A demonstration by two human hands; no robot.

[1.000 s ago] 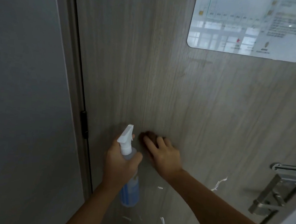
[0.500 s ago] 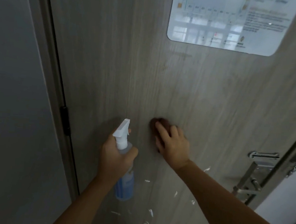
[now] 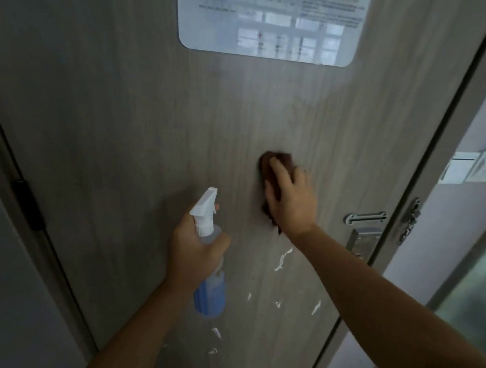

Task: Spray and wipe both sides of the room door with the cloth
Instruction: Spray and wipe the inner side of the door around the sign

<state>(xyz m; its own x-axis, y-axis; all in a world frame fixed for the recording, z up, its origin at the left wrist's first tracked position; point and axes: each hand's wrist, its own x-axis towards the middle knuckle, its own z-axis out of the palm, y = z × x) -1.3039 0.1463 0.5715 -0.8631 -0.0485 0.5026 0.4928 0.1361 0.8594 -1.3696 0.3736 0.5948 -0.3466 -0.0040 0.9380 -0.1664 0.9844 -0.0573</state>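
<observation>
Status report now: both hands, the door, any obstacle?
Left hand grips blue spray bottle. Right hand presses brown cloth flat on grey wooden door. White foam streaks below. Metal door handle near right.

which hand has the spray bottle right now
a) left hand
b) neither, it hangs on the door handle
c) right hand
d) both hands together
a: the left hand grips the spray bottle by its neck, while the right hand presses the brown cloth flat against the door.
</observation>
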